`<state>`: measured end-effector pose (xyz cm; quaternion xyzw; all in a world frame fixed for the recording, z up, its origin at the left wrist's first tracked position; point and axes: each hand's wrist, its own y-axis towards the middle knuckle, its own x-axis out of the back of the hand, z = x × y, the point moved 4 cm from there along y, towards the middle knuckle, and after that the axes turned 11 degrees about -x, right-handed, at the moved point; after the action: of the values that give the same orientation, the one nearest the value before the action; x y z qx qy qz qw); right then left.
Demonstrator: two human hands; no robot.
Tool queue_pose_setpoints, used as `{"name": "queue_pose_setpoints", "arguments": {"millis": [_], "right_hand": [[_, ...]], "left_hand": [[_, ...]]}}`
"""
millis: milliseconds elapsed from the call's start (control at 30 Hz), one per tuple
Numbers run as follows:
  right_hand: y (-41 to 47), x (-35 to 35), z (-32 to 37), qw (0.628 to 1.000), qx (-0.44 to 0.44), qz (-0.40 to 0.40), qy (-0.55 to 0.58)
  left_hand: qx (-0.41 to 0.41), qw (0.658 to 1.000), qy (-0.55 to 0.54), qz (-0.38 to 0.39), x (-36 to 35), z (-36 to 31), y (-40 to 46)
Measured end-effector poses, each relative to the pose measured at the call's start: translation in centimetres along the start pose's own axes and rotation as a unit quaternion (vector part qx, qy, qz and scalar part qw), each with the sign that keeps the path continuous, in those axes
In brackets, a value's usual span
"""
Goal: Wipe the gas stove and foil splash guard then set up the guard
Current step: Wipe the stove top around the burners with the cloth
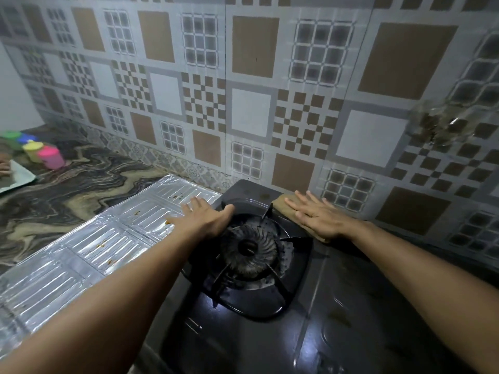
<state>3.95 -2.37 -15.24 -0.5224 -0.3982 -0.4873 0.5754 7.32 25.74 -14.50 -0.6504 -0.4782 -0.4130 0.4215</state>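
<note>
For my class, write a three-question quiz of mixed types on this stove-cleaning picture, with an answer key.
1. True or false: the foil splash guard stands upright behind the burner.
2. Which hand presses the brown cloth onto the stove? A) left hand B) right hand C) neither
3. Fill in: the orange-brown specks on the guard are food ____.

Key:
1. False; it lies flat on the counter, left of the stove.
2. B; the open palm rests flat on the cloth at the stove's back edge.
3. Stains, so the guard looks not yet wiped clean.
</note>
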Motion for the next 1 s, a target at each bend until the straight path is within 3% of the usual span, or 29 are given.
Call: {"name": "queue_pose_setpoints", "arguments": {"millis": [133, 600, 700, 833, 1000], "right_hand": [[1.7, 0.5, 0.9, 1.000, 0.020, 0.016, 0.001], [9.2, 3.5, 10.3, 0.979, 0.129, 0.122, 0.097], [9.6, 3.3, 10.2, 0.982, 0.135, 0.093, 0.097], [9.5, 1.9, 7.2, 0.986, 0.067, -0.022, 0.151], [10.4, 1.5, 7.1, 0.981, 0.113, -0.017, 0.159]], "left_hand": [[0.007, 0.999, -0.040, -0.018, -0.4, 0.2, 0.4], [-0.027, 0.990, -0.016, -0.137, -0.3, -0.2, 0.2], [-0.013, 0.991, -0.019, -0.133, -0.4, 0.0, 0.1], [0.003, 0.992, -0.024, -0.126, -0.5, 0.3, 0.3], [-0.017, 0.990, -0.007, -0.141, -0.5, -0.1, 0.2]]}}
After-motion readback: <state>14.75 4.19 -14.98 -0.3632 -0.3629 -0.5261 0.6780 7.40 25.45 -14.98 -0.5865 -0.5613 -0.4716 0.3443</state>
